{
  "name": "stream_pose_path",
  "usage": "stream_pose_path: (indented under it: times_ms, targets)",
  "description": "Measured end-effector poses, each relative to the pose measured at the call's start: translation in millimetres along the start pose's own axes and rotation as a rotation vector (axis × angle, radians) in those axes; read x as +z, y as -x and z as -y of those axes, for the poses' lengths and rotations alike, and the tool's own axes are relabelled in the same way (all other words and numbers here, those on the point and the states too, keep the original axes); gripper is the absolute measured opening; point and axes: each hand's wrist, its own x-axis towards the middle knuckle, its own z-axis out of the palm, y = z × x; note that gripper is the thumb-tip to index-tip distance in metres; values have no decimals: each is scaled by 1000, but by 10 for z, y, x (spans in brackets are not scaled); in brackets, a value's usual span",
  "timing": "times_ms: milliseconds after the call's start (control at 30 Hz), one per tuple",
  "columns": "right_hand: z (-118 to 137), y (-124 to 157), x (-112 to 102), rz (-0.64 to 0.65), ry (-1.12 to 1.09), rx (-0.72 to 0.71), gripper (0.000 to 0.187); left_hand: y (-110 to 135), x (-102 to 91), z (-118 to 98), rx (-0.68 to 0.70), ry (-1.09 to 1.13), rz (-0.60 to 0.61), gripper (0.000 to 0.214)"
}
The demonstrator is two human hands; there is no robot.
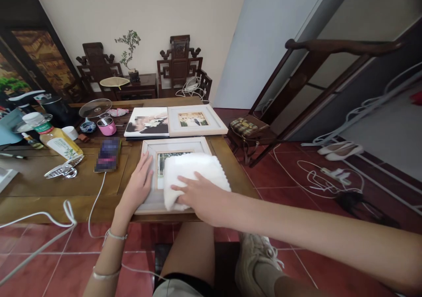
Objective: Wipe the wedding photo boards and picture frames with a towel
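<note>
Bottle (61,142) on its side, yellow liquid inside. Pink cup (106,126), contents unclear. I see the right hand (198,197) flat, fingers spread, pressing the cloth (194,169) onto the frame (174,144) at the table (39,187) edge. Left hand (139,184) open, flat on the frame's left border. Phone (107,155) just left.

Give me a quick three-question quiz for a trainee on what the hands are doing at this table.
1. True or false: the right hand lies on a white cloth.
2. What does the left hand touch? A) the pink cup B) the nearest picture frame C) the phone
3. Fill in: that frame lies on a ___ table.
Key: 1 true; 2 B; 3 wooden.
</note>
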Motion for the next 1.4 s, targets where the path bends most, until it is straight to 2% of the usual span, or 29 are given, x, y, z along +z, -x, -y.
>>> stream_pose_path:
  times_ms: [67,167,233,300,400,467,533,667,800,1033,1133,1233,1400]
  targets:
    - [-90,136,-99,57,-33,100,48,-2,6,6,14,3,25,45]
    - [-298,290,-262,170,-138,259,54,-7,6,8,17,8,74,42]
    - [-476,334,-374,140,-215,308,59,-12,6,9,18,-3,91,42]
    - [-656,303,-472,-10,-219,362,59,-16,8,10,25,-18,96,42]
    - [-863,77,-550,-348,-27,470,60,-17,11,16,39,-28,93,41]
    - [-922,-173,-551,-518,141,411,62,-17,14,24,47,-28,89,40]
    - [-906,-448,-523,-562,254,266,63,-22,17,32,60,-28,91,40]
    - [-730,-867,-408,-472,275,81,61,-40,22,44,81,-35,91,39]
    - [-638,-934,-274,-314,188,34,51,-46,26,49,68,-40,81,37]
    - [-935,-481,-201,-179,140,301,54,-30,29,43,60,-34,88,39]
    - [-996,-267,-139,-137,152,363,50,-34,28,40,48,-25,80,40]
    - [-852,-60,-68,-110,123,345,45,-38,33,41,38,-26,71,40]
    - [-333,269,-120,61,-20,230,39,-37,47,44,30,-32,56,41]
